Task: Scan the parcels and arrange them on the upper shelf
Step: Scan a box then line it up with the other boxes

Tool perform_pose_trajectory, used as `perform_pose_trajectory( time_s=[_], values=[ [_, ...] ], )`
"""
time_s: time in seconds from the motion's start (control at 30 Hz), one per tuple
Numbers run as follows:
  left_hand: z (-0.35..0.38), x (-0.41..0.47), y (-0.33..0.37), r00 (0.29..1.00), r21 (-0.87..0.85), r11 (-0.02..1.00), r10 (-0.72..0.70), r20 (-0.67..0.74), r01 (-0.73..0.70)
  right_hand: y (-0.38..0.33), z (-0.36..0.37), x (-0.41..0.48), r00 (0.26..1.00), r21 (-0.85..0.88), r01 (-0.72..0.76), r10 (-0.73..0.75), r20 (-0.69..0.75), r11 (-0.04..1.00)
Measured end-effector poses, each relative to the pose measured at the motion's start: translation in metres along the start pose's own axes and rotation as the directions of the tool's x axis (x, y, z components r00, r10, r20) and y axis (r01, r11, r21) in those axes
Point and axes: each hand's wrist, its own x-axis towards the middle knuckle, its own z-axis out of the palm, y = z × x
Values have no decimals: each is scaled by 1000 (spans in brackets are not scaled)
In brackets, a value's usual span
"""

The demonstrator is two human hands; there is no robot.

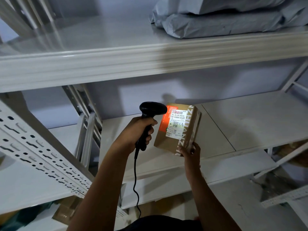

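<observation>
1. Gripping the scanner (150,117) by its handle, my left hand (135,132) is wrapped fully closed, one finger at the front where I judge the trigger to be. If that wrist drifts, the beam slides off the label (177,124) and the read fails.
2. My right hand (190,151) pinches only the near bottom corner of the box (179,129), thumb on the face, the other fingers hidden behind. I'd call that a thin hold; the box could pivot or drop.
3. Tilted toward the scanner, the box is held in the air in front of the middle shelf (241,124), not resting on it. The light covers the label and the orange patch beside it, so glare may spoil the scan.
4. The cord (135,177) hangs between my arms and could snag as I lift.
5. Up on the upper shelf (103,39), grey bags (225,22) fill the right side; I would place left to avoid nudging them.
</observation>
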Motion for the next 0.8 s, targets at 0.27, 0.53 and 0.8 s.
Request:
perform_pose_trajectory(
  time_s=[0.27,0.53,0.8],
  values=[
    [6,8,-13,996,18,998,-58,-68,59,7,3,-7,990,-55,-46,53,127,997],
    [9,10,-24,990,-40,994,-103,-91,100,2,11,-15,979,-115,-40,62,196,993],
    [8,9,-24,983,-69,994,-92,-159,82,1,13,-17,979,-138,-40,67,193,990]
  ],
)
